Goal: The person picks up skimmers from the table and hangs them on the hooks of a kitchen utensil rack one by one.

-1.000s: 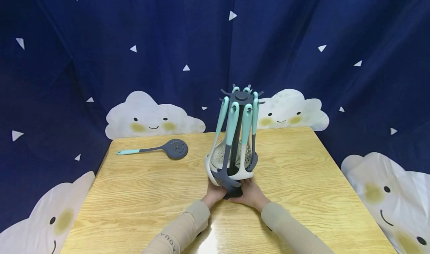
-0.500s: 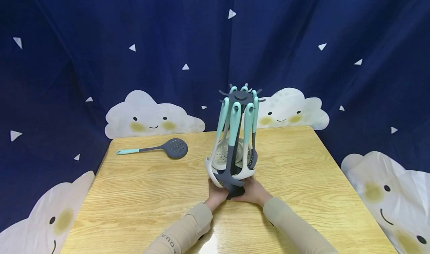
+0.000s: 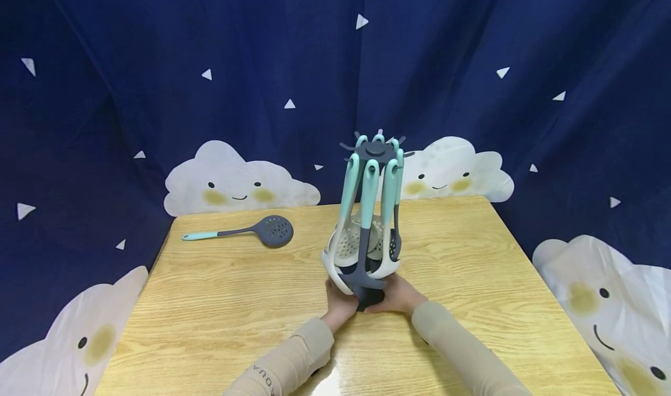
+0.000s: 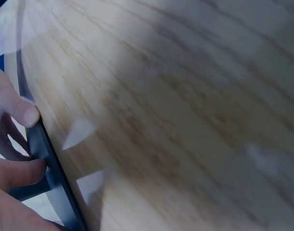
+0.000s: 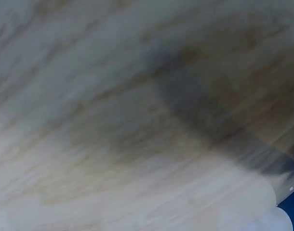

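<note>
A dark utensil stand (image 3: 370,299) rises at the middle of the table in the head view, its hooked top (image 3: 375,149) hung with several mint-handled utensils. At the front hangs a dark utensil (image 3: 364,250) with a wide, flat end, between a white ladle-like utensil (image 3: 335,256) and another white utensil (image 3: 387,250). Pale perforated heads (image 3: 348,246) show behind. My left hand (image 3: 342,304) grips the base from the left; its thumb and fingers lie along the dark edge in the left wrist view. My right hand (image 3: 399,294) holds the base's other side, fingertips partly hidden.
A dark skimmer (image 3: 275,232) with a mint handle lies on the wooden table (image 3: 241,279) at the back left. Behind the table hangs a dark blue curtain (image 3: 251,46) with white triangles and clouds. Mostly blurred tabletop fills the right wrist view.
The stand has turned a little, its front utensils shifting right and the back ones left. Both hands have moved slightly right with the base. The skimmer stays put.
</note>
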Tool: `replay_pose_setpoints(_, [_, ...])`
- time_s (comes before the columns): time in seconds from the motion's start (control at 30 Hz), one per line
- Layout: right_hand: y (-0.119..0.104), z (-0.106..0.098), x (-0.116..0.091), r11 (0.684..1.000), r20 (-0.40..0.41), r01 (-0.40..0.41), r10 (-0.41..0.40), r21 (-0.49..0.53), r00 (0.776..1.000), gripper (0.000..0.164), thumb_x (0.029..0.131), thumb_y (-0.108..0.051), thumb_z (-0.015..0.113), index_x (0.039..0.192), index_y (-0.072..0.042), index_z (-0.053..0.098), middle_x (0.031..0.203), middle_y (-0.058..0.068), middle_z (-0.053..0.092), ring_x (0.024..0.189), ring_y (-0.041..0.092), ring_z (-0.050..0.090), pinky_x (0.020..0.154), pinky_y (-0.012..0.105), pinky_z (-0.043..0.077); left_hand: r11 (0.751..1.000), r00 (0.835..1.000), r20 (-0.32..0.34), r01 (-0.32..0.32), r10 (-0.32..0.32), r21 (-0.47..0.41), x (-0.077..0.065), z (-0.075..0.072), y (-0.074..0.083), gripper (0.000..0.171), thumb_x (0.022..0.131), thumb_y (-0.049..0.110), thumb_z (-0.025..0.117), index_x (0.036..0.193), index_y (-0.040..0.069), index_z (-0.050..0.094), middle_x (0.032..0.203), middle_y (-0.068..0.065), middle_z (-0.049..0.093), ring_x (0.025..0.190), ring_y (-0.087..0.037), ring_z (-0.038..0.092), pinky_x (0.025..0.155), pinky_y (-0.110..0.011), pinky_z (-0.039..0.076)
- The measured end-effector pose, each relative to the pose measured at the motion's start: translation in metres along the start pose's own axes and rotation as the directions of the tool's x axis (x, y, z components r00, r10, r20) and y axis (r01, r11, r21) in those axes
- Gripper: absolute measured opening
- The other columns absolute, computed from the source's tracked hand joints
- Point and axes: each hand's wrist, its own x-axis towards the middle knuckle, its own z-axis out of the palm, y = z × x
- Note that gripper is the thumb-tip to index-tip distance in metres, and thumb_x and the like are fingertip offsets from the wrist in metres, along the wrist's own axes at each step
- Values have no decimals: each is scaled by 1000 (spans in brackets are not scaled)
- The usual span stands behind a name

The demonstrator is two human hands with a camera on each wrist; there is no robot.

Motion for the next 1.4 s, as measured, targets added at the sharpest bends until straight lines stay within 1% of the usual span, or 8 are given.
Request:
replay_pose_setpoints(0.17, [1,-5,1,999,45,-32,31,18,999,86,56,-56,78,123,-10,50,116,6,58,102,19,55,87,34,45,993,1000,7,-4,3,117,1,2,3,55,65,6,62,115,-8,46,109,-26,50,107,-39,42,89,-46,32])
replay_pose_setpoints(0.37, [8,-4,2,998,69,-34,31,45,997,88,55,-60,75,124,-12,50,120,5,55,104,16,53,89,33,43,998,1000,-9,12,-11,64,-1,1,6,58,66,6,64,117,-9,44,115,-30,44,111,-41,37,90,-49,31])
replay_pose_setpoints(0.5, [12,-6,2,1000,70,9,-7,-19,998,84,56,-63,73,121,-13,55,117,9,57,101,19,56,85,33,45,999,999,-32,25,-24,30,-2,4,6,57,69,11,66,118,-7,44,114,-31,43,109,-43,38,88,-50,32])
replay_pose_setpoints(0.73, [15,-8,4,996,113,0,10,-89,994,76,55,-68,69,113,-20,61,107,5,61,91,17,59,80,30,48,991,997,-75,3,7,136,-2,8,7,51,70,16,68,112,-6,50,104,-27,52,106,-43,40,83,-49,34])
replay_pose_setpoints(0.9, [16,-11,5,998,140,-56,58,-18,988,81,52,-65,74,115,-16,58,107,4,61,92,17,59,81,31,47,954,999,-31,-9,19,299,-4,10,8,47,72,21,65,110,-4,53,102,-24,54,103,-40,40,77,-47,36])
replay_pose_setpoints(1.1, [17,-16,8,999,165,10,-5,-33,986,89,53,-61,76,122,-11,52,115,5,57,101,19,56,88,33,44,904,999,-3,-38,44,426,-6,11,9,35,70,20,64,99,1,61,87,-18,62,101,-38,41,73,-43,37])
replay_pose_setpoints(1.2, [18,-18,10,998,176,45,-36,-47,984,90,54,-62,75,123,-10,50,117,4,57,104,20,55,90,34,43,910,999,-1,-46,52,412,-8,11,10,32,70,18,63,98,3,63,88,-16,63,102,-39,40,73,-43,36])
replay_pose_setpoints(1.4, [21,-17,12,1000,195,12,-7,-25,981,96,51,-65,74,126,-11,47,120,2,55,108,18,53,92,35,42,939,997,-45,-47,67,341,-10,13,8,33,71,16,62,100,1,62,95,-17,61,101,-38,38,73,-45,35])
